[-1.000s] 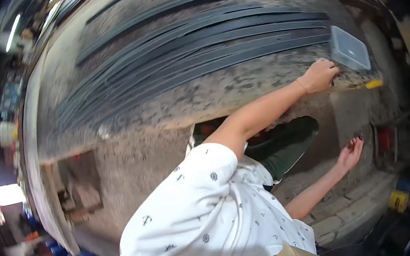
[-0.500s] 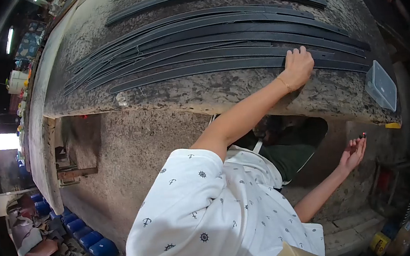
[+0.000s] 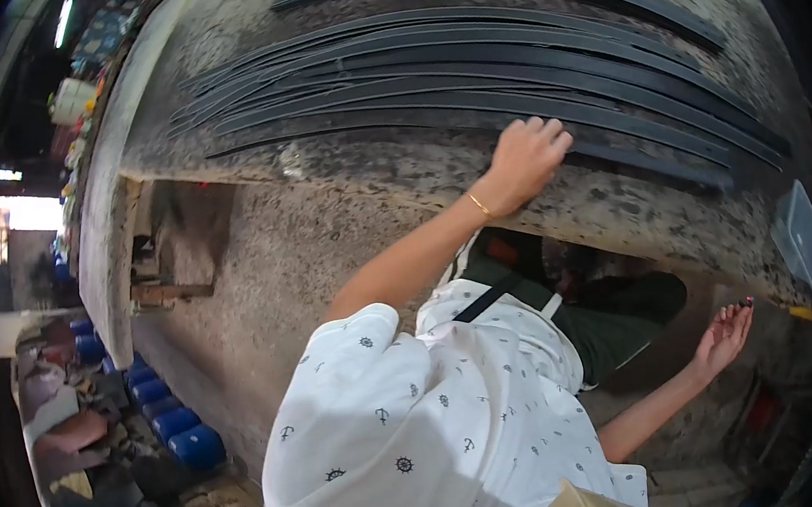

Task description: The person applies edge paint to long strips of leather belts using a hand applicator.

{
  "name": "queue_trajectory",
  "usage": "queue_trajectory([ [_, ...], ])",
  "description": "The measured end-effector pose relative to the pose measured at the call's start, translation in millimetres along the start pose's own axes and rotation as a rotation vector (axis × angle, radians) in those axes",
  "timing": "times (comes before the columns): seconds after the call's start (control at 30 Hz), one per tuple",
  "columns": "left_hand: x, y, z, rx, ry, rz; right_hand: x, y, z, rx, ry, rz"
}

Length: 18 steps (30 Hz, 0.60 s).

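Note:
My left hand (image 3: 527, 160) is closed on the nearest black belt strap (image 3: 634, 158), close to the table's front edge. Left of the hand this strap shows only as a thin line, and its right part is blurred. Behind it several more dark stitched belt straps (image 3: 465, 64) lie side by side, some overlapping. Away from the table top, low at the right, my right hand (image 3: 722, 344) has its fingers curled around a small dark object with a red tip (image 3: 748, 302). Most of that object is hidden by the fingers.
The straps lie on a stained worktable (image 3: 397, 170). A clear plastic container (image 3: 800, 234) stands at its right end, near a yellow piece (image 3: 802, 313) at the edge. Blue drums (image 3: 196, 447) and leather scraps (image 3: 79, 433) are at lower left.
The view has shifted. My left hand has slid left along the nearest strap, which has turned from lying flat to showing a thin edge. My right hand still holds the small dark object.

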<state>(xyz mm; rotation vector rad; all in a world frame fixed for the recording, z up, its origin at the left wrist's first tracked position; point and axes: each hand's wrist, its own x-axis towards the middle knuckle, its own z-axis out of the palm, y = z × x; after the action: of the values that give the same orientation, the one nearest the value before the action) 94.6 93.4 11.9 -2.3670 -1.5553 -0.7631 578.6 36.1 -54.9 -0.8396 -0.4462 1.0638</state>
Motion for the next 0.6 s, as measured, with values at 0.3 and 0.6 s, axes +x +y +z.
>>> queue_trajectory([
  [0.3,-21.2,3.1,6.9,-0.268,0.123,-0.190,7.3,26.9,55.9,-0.150,-0.011,0.016],
  [0.6,-23.8,-15.9,11.9,-0.258,0.018,-0.188,16.9,32.3,65.6,-0.177,-0.140,0.033],
])
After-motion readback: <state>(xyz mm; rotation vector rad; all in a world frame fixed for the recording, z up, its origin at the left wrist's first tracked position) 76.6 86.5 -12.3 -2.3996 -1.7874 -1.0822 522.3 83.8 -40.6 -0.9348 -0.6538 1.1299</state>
